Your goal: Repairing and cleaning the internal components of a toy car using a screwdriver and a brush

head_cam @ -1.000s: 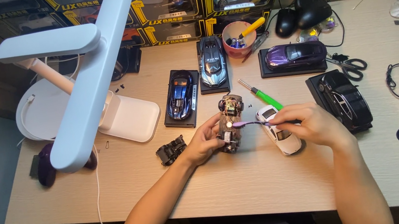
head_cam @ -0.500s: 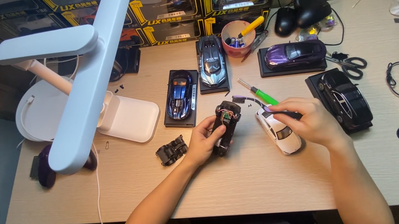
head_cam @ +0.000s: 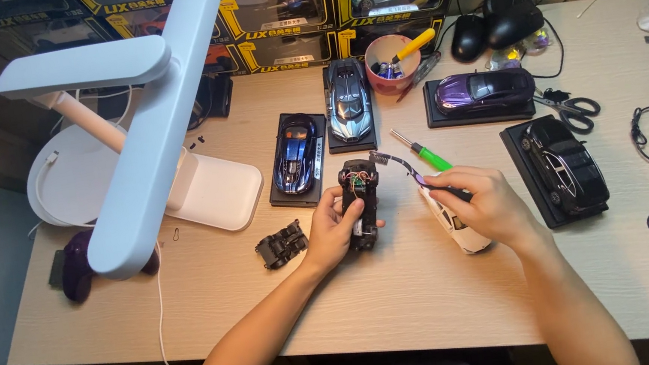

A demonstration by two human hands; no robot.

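Observation:
My left hand (head_cam: 336,230) grips an opened black toy car chassis (head_cam: 361,201) with its insides showing, held just above the wooden table (head_cam: 415,316). My right hand (head_cam: 488,204) pinches a thin purple-handled tool (head_cam: 414,173) whose tip reaches toward the chassis. Under my right hand lies a white toy car body (head_cam: 461,230). A green-handled screwdriver (head_cam: 424,153) lies just beyond my hands. A small black car part (head_cam: 281,244) rests left of my left hand.
A white desk lamp (head_cam: 150,123) stands at the left. Model cars on black bases sit behind and right: blue (head_cam: 296,156), silver-blue (head_cam: 348,102), purple (head_cam: 482,89), black (head_cam: 570,163). A pink cup (head_cam: 389,60), scissors (head_cam: 568,105), computer mice and boxed cars line the back.
My left hand turned the chassis upright and lifted it slightly away. My right hand drew back to the right with the tool, off the chassis and over the white body.

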